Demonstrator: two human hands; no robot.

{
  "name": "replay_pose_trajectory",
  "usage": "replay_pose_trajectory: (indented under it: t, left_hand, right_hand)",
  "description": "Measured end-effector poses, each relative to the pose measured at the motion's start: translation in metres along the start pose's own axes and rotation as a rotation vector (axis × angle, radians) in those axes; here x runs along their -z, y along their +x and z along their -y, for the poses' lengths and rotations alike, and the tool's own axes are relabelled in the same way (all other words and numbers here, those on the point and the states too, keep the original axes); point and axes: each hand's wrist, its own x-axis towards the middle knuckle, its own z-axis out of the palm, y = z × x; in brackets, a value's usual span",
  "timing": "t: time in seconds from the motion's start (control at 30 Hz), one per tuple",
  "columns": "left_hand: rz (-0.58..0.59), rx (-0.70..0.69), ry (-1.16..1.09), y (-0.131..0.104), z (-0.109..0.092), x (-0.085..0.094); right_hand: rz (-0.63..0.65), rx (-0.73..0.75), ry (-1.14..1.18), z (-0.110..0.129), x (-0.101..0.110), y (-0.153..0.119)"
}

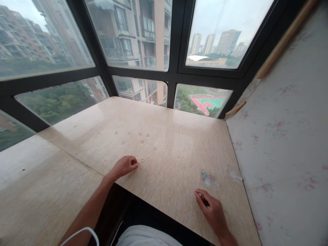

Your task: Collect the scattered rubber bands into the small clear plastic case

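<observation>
My left hand (126, 165) is closed in a pinch on a small thin ring (138, 164) at the stone-topped ledge. Just beyond its fingertips lies another thin ring (142, 160). Several more such rings are scattered farther off, among them a reddish ring (142, 141) and a pale ring (154, 148). On the right, my right hand (209, 209) has thumb and forefinger pressed together above the ledge; whether anything tiny is between them I cannot make out. Beyond that hand is a small clear plastic box (208, 179) with green and reddish-brown pieces in it.
The beige marbled ledge (169, 191) runs back to dark window frames (174, 61). A flowered wall (287, 143) bounds it on the right, with a clear plastic scrap (235, 176) near its foot. A white cable (84, 229) crosses the lower left.
</observation>
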Motion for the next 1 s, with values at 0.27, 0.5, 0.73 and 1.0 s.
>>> replay_pose_trajectory:
  t: [0.27,0.5,0.73,1.0]
  left_hand:
    - [-0.025,0.133,0.075,0.005,-0.005,-0.005]
    - [-0.046,0.097,-0.185,0.006,0.003,-0.013]
    - [-0.105,0.094,-0.663,0.007,-0.020,-0.020]
    - [-0.082,-0.062,-0.915,0.035,-0.098,-0.042]
  right_hand:
    - [-0.020,-0.061,0.054,0.004,0.004,0.004]
    - [-0.025,-0.095,0.069,0.004,0.004,0.003]
    - [-0.003,-0.112,0.075,0.004,0.004,0.004]
    - [-0.006,-0.144,0.110,0.003,0.003,0.004]
